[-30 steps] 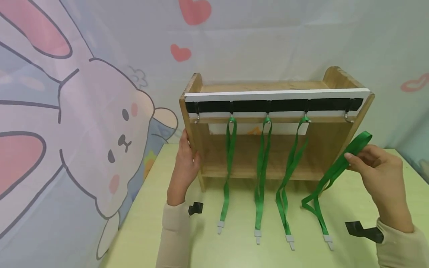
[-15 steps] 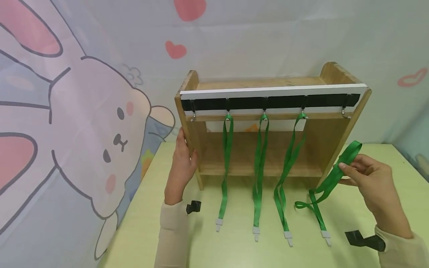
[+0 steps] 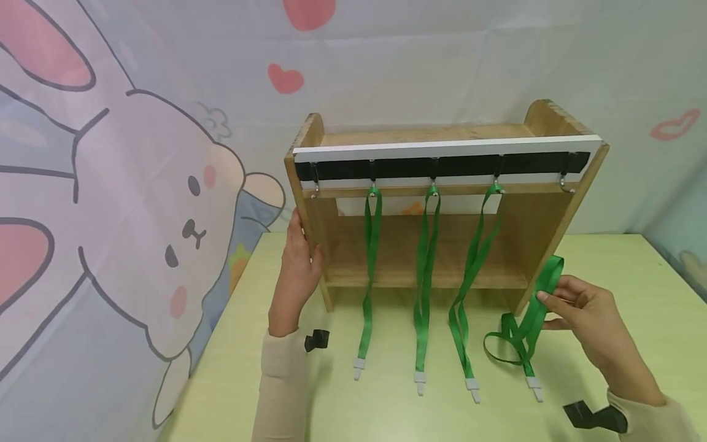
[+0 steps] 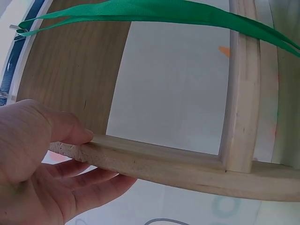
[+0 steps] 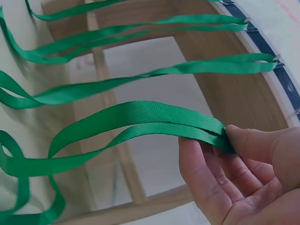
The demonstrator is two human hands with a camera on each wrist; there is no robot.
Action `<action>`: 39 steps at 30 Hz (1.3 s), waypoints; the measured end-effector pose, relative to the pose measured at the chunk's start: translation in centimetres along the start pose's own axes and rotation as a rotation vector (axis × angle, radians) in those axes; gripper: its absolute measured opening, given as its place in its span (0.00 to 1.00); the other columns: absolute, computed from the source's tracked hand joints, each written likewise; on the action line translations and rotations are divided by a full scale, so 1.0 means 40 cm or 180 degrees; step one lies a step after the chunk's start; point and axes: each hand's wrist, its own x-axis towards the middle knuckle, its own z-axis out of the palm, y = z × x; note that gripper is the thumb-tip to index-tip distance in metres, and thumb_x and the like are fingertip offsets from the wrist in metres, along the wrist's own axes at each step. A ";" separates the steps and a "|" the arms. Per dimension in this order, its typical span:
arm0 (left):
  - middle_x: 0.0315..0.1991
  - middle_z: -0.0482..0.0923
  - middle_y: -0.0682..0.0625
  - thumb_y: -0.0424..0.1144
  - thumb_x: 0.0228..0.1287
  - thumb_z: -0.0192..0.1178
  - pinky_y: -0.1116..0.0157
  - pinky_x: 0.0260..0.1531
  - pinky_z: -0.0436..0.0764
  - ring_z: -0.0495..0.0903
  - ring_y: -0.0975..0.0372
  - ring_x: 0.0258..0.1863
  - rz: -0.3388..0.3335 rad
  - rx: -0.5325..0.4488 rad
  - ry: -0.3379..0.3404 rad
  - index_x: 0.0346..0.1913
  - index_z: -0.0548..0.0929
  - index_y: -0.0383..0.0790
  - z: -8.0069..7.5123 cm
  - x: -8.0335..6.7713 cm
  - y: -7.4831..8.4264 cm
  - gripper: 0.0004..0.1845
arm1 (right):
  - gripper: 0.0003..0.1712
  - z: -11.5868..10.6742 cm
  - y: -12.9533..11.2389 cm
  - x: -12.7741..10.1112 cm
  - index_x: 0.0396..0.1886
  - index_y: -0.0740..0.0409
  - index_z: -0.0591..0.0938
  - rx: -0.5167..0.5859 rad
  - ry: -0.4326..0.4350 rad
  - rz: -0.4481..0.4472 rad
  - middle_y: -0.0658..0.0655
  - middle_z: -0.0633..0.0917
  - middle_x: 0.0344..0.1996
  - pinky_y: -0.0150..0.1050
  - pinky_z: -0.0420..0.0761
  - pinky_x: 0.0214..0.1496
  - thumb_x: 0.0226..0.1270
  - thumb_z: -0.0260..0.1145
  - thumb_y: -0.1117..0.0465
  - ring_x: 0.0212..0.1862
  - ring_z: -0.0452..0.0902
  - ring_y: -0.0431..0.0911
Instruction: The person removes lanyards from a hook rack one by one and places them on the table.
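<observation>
Left hand (image 3: 295,270): grips the left side panel of the wooden rack (image 3: 552,212), thumb on the inner face, fingers curled round the outer face; the left wrist view shows the board edge clamped between them.

Hook rail (image 3: 442,166): black strip along the rack's top front, above and to the right of that grip, five hooks.

Hanging straps (image 3: 425,270): three green straps on the second, third and fourth hooks, between the two hands, their grey clips lying on the table (image 3: 635,264).

Loose strap (image 3: 533,319): green, doubled, pinched near its fold between thumb and fingers of the right hand (image 3: 588,313); its slack lies looped on the table just left of that hand, with its grey clip just below the loop, beside the rack's right foot.

Rightmost hook (image 3: 566,184): bare, well above the right hand.
</observation>
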 end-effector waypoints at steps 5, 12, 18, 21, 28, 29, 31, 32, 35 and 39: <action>0.70 0.56 0.27 0.20 0.69 0.52 0.40 0.56 0.76 0.68 0.35 0.65 -0.0071 0.0028 -0.0033 0.76 0.43 0.26 0.001 -0.002 -0.002 0.39 | 0.14 0.013 0.027 -0.010 0.45 0.56 0.85 -0.0037 -0.0110 0.0091 0.51 0.90 0.33 0.43 0.87 0.29 0.71 0.60 0.76 0.34 0.87 0.42; 0.69 0.57 0.27 0.20 0.68 0.52 0.40 0.56 0.76 0.68 0.35 0.65 -0.0030 0.0020 -0.0006 0.76 0.43 0.25 0.000 -0.002 0.000 0.39 | 0.14 0.025 0.067 -0.023 0.46 0.51 0.85 -0.0256 -0.0344 0.0304 0.51 0.89 0.33 0.43 0.87 0.29 0.73 0.61 0.74 0.33 0.87 0.43; 0.69 0.56 0.27 0.20 0.69 0.52 0.40 0.57 0.76 0.68 0.35 0.65 -0.0065 0.0025 -0.0019 0.76 0.43 0.24 0.001 -0.003 -0.005 0.39 | 0.10 0.024 0.114 -0.030 0.52 0.62 0.81 -0.0670 -0.0446 0.0589 0.48 0.88 0.35 0.43 0.87 0.27 0.74 0.62 0.70 0.33 0.85 0.41; 0.70 0.56 0.27 0.20 0.69 0.52 0.40 0.57 0.75 0.67 0.35 0.65 -0.0082 0.0021 -0.0034 0.76 0.43 0.25 0.001 -0.003 -0.003 0.39 | 0.13 0.024 0.130 -0.033 0.54 0.73 0.78 -0.0727 -0.0443 0.0676 0.49 0.88 0.35 0.43 0.86 0.26 0.74 0.61 0.71 0.32 0.85 0.41; 0.70 0.56 0.27 0.20 0.69 0.52 0.40 0.57 0.75 0.67 0.35 0.65 -0.0064 0.0050 -0.0029 0.76 0.43 0.24 0.002 0.000 -0.005 0.39 | 0.21 0.033 0.144 -0.041 0.59 0.83 0.71 -0.0923 -0.0434 0.0719 0.54 0.86 0.36 0.44 0.86 0.25 0.73 0.61 0.72 0.31 0.83 0.41; 0.70 0.56 0.27 0.20 0.69 0.52 0.40 0.57 0.75 0.67 0.35 0.65 -0.0063 0.0056 -0.0031 0.76 0.43 0.23 0.002 0.000 -0.005 0.39 | 0.22 0.034 0.145 -0.042 0.60 0.82 0.70 -0.0965 -0.0426 0.0742 0.55 0.86 0.36 0.44 0.86 0.25 0.73 0.61 0.72 0.31 0.83 0.41; 0.70 0.56 0.27 0.20 0.69 0.52 0.40 0.57 0.75 0.68 0.35 0.65 -0.0071 0.0055 -0.0038 0.76 0.43 0.24 0.002 -0.001 -0.003 0.39 | 0.22 0.037 0.149 -0.044 0.61 0.82 0.71 -0.1045 -0.0405 0.0786 0.57 0.84 0.36 0.44 0.86 0.26 0.73 0.61 0.72 0.30 0.82 0.42; 0.70 0.56 0.27 0.20 0.69 0.52 0.40 0.57 0.75 0.68 0.35 0.65 -0.0077 0.0053 -0.0041 0.76 0.43 0.24 0.002 -0.001 -0.003 0.39 | 0.22 0.037 0.151 -0.046 0.61 0.81 0.71 -0.1086 -0.0404 0.0794 0.58 0.84 0.37 0.44 0.86 0.26 0.72 0.62 0.72 0.30 0.82 0.42; 0.70 0.56 0.27 0.20 0.69 0.52 0.40 0.56 0.76 0.68 0.35 0.64 -0.0091 0.0049 -0.0039 0.76 0.43 0.24 0.002 -0.002 -0.001 0.39 | 0.22 0.035 0.158 -0.049 0.61 0.80 0.72 -0.1214 -0.0402 0.0792 0.61 0.83 0.37 0.43 0.86 0.26 0.71 0.62 0.73 0.31 0.81 0.42; 0.69 0.57 0.27 0.20 0.69 0.52 0.40 0.56 0.77 0.69 0.35 0.64 -0.0092 0.0071 -0.0031 0.76 0.43 0.25 0.003 -0.003 -0.002 0.39 | 0.21 0.033 0.168 -0.052 0.59 0.79 0.73 -0.1389 -0.0366 0.0819 0.62 0.83 0.38 0.42 0.86 0.27 0.70 0.63 0.73 0.31 0.82 0.42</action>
